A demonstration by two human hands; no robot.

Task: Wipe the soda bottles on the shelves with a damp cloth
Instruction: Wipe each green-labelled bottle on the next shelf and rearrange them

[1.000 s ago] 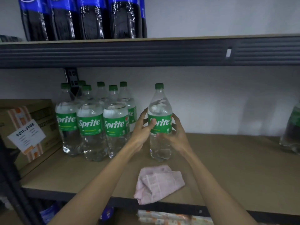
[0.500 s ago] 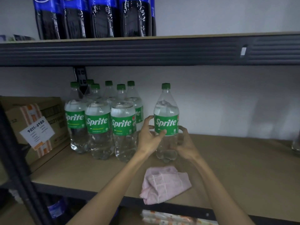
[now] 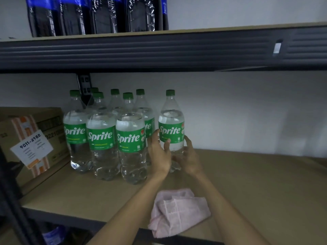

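Head view. One Sprite bottle (image 3: 171, 128) stands upright on the middle shelf (image 3: 256, 183), just right of a cluster of Sprite bottles (image 3: 104, 138). The left hand (image 3: 159, 156) and right hand (image 3: 189, 156) curl round its lower body from either side, with the left thumb across the front under the label. The pink cloth (image 3: 178, 213) lies bunched at the near edge of the shelf, apart from both hands.

Change noted: over the last second the hands have slid down from the label to the clear lower body, and the cloth has not moved.

Assessment: this bottle is being positioned, not wiped. The cloth must be picked up before wiping can go on.
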